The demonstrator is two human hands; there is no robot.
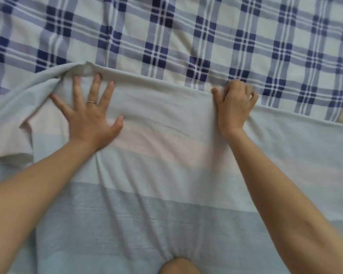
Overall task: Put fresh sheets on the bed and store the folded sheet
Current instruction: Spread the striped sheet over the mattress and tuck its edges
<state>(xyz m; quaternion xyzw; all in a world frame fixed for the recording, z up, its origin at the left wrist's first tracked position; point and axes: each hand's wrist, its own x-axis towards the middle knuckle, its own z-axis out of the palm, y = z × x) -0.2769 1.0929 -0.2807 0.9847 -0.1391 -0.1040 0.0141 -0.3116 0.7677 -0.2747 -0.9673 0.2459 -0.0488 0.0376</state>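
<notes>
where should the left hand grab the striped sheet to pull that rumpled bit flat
Probably the far hem of the striped sheet, at the rumpled fold just past the left hand. Come from the near side, reaching over the edge, as the right hand grips it; the raised fold gives cloth to pinch, the flat part does not.

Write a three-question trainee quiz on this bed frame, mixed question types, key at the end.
1. True or false: the left hand lies flat, fingers spread, on the striped sheet.
2. Which hand grips the striped sheet's far edge? A) left hand B) right hand C) neither
3. Fill in: the cloth under the striped sheet is blue-and-white ____.
Key: 1 true; 2 B; 3 plaid.
</notes>
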